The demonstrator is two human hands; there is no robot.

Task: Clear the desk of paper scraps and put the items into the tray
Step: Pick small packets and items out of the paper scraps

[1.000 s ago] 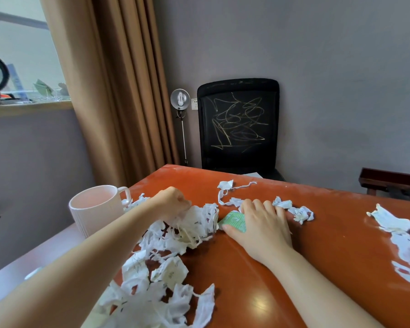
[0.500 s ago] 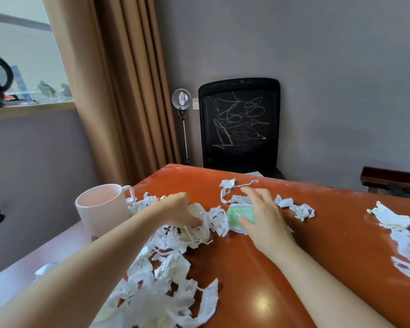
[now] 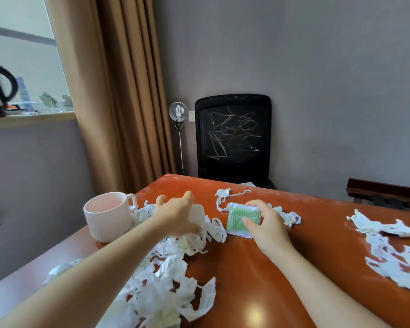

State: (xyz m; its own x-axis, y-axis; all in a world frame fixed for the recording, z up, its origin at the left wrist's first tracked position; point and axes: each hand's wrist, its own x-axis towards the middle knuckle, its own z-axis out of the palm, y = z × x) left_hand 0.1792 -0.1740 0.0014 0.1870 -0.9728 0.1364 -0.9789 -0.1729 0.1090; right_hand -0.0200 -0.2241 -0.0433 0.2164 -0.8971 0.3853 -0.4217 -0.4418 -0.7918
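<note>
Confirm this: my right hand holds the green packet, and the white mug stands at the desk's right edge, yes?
No. In the head view the white mug stands at the left edge of the desk, not its right. The right hand does hold the green packet.

A black scribbled chair (image 3: 232, 138) stands against the grey wall (image 3: 329, 79), behind the orange desk (image 3: 258, 268). Left of the chair are a pole lamp (image 3: 178, 111), a tan curtain (image 3: 118, 91) and a bright window (image 3: 21, 55); right of it, a dark wooden bench (image 3: 384, 192).
</note>
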